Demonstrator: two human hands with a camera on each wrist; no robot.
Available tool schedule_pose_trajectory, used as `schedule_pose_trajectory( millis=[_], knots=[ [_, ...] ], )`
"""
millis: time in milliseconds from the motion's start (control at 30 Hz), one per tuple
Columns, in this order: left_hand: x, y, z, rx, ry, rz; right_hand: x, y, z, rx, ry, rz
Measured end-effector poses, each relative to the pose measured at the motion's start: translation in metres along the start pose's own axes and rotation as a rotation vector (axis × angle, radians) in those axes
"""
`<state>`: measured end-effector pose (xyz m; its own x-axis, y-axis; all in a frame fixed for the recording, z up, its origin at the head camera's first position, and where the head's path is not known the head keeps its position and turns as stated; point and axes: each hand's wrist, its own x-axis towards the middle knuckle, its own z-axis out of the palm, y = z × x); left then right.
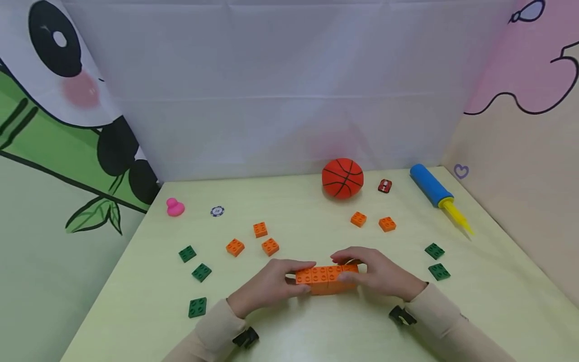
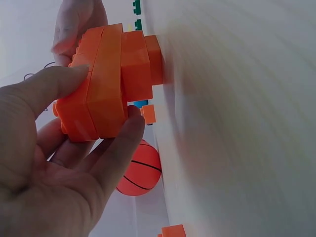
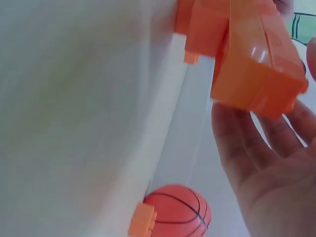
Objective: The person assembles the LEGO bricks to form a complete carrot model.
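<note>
Joined orange toy bricks [image 1: 326,284] form a long block in front of me, studs up. My left hand [image 1: 278,279] grips its left end, thumb on the near side and fingers behind. Around the right end curls my right hand [image 1: 375,271], thumb over the near edge, fingertips at the far side. In the left wrist view, the orange block [image 2: 106,84] has a wide upper part over narrower bricks [image 2: 140,64] reaching down to the table. The right wrist view shows the block's smooth end [image 3: 247,81] beside my right fingers [image 3: 237,138], which it partly hides.
Loose orange bricks [image 1: 235,247] lie beyond my hands on both sides. Green bricks [image 1: 197,307] lie left and right. Farther back are a pink duck [image 1: 174,207], poker chip [image 1: 217,211], small basketball [image 1: 343,179], red toy car [image 1: 385,186] and blue-and-yellow pump toy [image 1: 431,186].
</note>
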<state>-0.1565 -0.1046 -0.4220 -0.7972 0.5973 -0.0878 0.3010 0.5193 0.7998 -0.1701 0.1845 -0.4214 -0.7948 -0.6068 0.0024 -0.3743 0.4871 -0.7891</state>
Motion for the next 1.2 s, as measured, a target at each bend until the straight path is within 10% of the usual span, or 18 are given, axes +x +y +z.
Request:
schedule_pose_trajectory(
  millis=[333, 500, 700, 1200],
  knots=[
    [0.0, 0.0, 0.001, -0.012, 0.006, 0.009, 0.015, 0.034, -0.073, -0.31, 0.172, 0.135],
    [0.0, 0.0, 0.001, -0.001, 0.008, -0.003, 0.021, 0.058, -0.101, -0.4, 0.126, 0.204],
    [0.0, 0.001, 0.0, 0.006, 0.004, 0.0, 0.027, 0.075, -0.105, -0.426, 0.023, 0.284],
    [0.0, 0.0, 0.001, 0.019, 0.02, 0.004, 0.009, 0.072, -0.086, -0.324, 0.106, 0.262]
  ],
)
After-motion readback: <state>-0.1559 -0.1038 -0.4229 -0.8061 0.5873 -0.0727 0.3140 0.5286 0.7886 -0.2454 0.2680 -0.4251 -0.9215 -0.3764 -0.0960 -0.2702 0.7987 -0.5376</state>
